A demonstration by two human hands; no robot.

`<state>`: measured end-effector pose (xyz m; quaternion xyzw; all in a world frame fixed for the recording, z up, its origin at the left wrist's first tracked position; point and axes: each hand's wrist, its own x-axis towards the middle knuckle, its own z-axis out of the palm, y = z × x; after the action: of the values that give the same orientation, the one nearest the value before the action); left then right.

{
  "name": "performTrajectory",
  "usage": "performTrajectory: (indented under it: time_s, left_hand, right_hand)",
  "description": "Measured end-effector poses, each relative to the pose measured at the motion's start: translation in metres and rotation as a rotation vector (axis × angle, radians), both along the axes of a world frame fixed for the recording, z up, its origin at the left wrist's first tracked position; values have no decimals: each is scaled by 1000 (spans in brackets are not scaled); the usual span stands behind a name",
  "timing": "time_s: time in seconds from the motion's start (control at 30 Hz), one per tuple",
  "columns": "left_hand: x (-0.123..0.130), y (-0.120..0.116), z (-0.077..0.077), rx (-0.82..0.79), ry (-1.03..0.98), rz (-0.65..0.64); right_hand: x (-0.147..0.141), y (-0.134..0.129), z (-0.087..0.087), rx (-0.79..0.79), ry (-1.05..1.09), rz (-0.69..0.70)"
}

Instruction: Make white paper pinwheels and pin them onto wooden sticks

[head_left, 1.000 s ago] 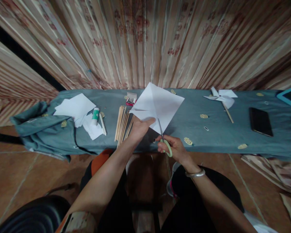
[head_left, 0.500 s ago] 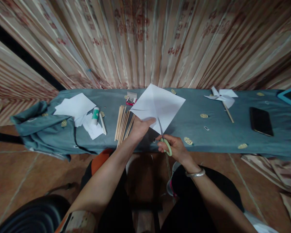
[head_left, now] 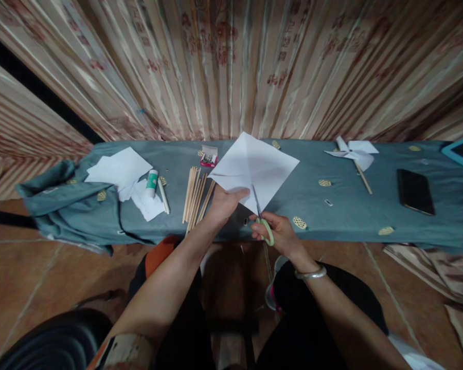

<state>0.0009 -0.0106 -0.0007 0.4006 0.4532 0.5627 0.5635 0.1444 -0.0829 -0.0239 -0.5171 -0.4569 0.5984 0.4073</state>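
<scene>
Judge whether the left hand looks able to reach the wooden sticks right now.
Probably yes: the wooden sticks lie close to the left hand, mostly uncovered, though it holds a paper sheet.

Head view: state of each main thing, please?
Left hand: holding the white sheet.
Right hand: gripping the scissors.
White sheet: creased, slit from the left corner.
Scissors: blades at sheet's near corner, opening unclear.
Red box: lid open.
Wooden sticks: loose, side by side.
Pinwheel: assembled, lying down.
Phone: lying flat, unlit.
</scene>
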Motion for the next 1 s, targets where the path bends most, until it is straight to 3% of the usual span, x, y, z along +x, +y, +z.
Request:
performTrajectory:
  time_s: [0.7, 1.0]
  left_hand:
    - [3, -8, 3, -25, 32, -54]
    - [4, -8, 2, -23, 18, -52]
  right_hand:
    - [2, 1, 0, 98, -87, 0]
    - [1, 2, 6, 63, -81, 1]
